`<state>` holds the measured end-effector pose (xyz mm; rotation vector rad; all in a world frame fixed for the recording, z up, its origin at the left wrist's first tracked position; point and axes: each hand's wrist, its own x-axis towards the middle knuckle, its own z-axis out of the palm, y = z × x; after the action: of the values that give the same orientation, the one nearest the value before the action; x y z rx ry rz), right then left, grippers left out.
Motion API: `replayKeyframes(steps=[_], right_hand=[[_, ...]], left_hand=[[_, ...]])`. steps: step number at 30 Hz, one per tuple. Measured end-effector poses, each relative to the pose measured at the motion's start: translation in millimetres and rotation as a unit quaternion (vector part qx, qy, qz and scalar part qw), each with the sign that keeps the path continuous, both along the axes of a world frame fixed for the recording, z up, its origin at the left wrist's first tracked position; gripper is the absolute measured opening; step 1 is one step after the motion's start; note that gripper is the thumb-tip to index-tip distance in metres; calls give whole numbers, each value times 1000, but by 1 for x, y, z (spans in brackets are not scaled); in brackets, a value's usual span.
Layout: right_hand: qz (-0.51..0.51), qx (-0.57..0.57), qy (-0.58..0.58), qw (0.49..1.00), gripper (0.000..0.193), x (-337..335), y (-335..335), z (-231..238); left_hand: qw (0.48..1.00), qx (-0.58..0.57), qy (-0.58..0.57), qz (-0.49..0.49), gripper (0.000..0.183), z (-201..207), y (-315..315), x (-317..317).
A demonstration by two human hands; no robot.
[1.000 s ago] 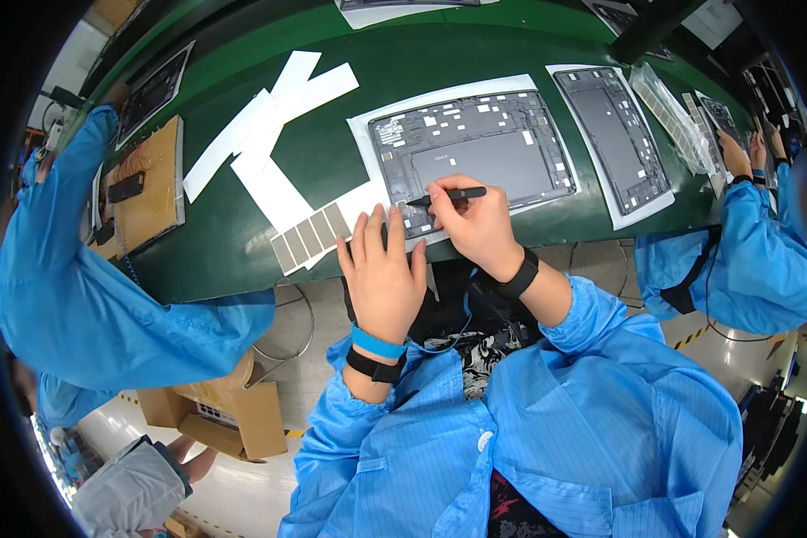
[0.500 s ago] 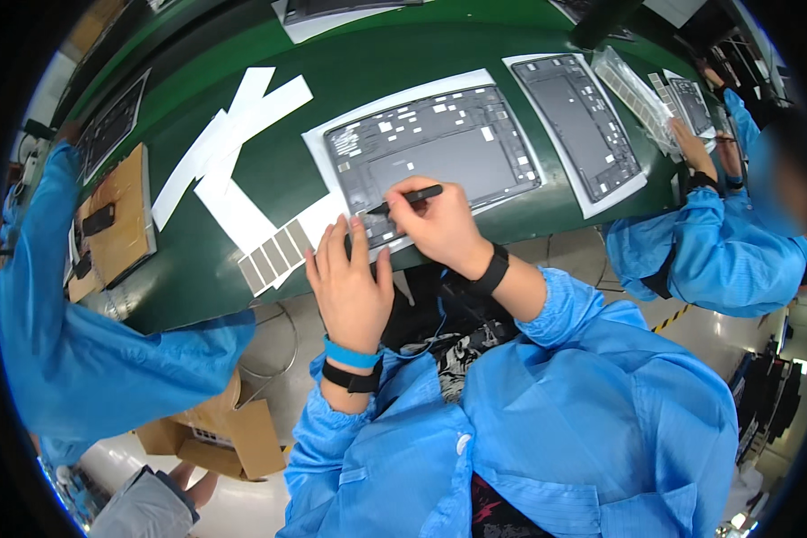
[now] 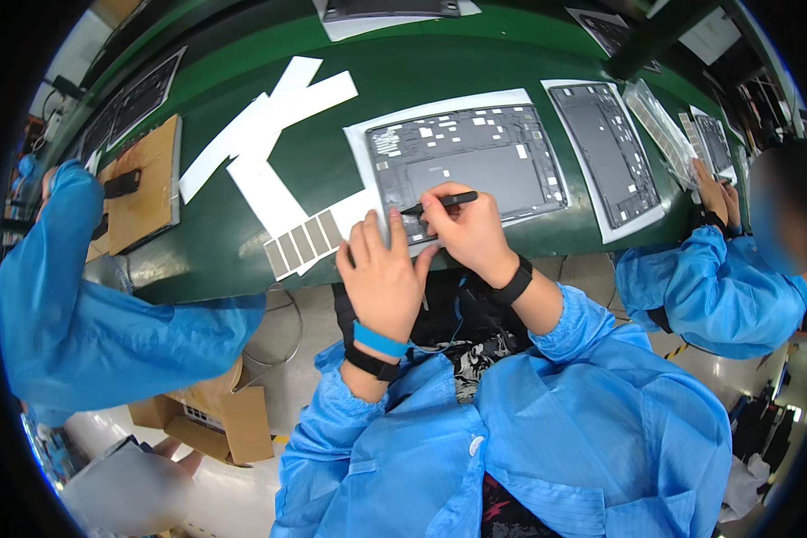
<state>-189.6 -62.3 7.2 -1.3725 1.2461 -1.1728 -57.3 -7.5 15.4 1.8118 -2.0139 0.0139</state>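
Observation:
A dark grey device panel point(image 3: 475, 175) dotted with small white and silver patches lies on a white sheet point(image 3: 361, 148) in front of me. My right hand point(image 3: 471, 229) pinches slim black tweezers point(image 3: 453, 202) above its lower left part, the tip angled left and down. My left hand point(image 3: 384, 278) rests at the panel's lower left corner, fingers spread, the index fingertip close to the tweezers' tip. Whether the tip holds anything is too small to see. Beside my left fingers lies a white strip with several grey rectangles point(image 3: 303, 245).
White paper strips point(image 3: 264, 125) overlap on the green table point(image 3: 215, 255) to the left. Another grey panel point(image 3: 605, 148) lies at right. A brown board point(image 3: 152, 188) with a black object stands far left. Co-workers in blue sit on both sides; an open cardboard box point(image 3: 247, 426) is on the floor.
The view has shifted, so the table things sit further right. My hands stay at the panel's lower left corner, the tweezers still pinched. The left co-worker's forearm has bent inward.

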Motion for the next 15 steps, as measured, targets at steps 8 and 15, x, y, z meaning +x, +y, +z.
replayKeyframes(steps=[8,15], right_hand=[[62,18,-46,997,19,22,-21,32],[117,-3,118,986,22,71,-44,20]], left_hand=[[996,-9,34,82,63,-7,21,46],[996,21,14,83,56,-19,27,59]])
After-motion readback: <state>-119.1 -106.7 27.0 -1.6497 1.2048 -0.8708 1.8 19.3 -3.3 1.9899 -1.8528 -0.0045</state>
